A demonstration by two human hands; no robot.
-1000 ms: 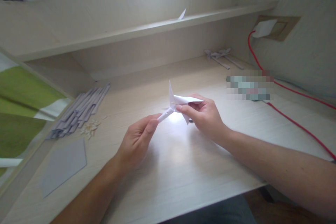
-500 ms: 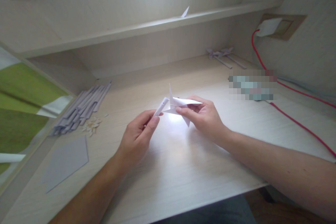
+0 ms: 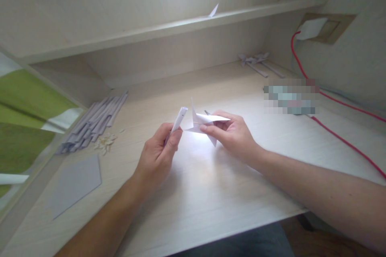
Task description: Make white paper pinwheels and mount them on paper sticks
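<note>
At frame centre, the left hand has its grip pinched on a rolled paper stick that tilts up and to the right, its lower end hidden inside the fingers; the right hand has its grip pinched on a folded white paper pinwheel, held just above the bench, with part of its lower blade hidden behind the fingers. Stick tip and pinwheel are close but apart. A blurred patch at right centre conceals an object beside the red cable; a pile of grey paper sticks lies at left centre, with a grey paper sheet below it.
</note>
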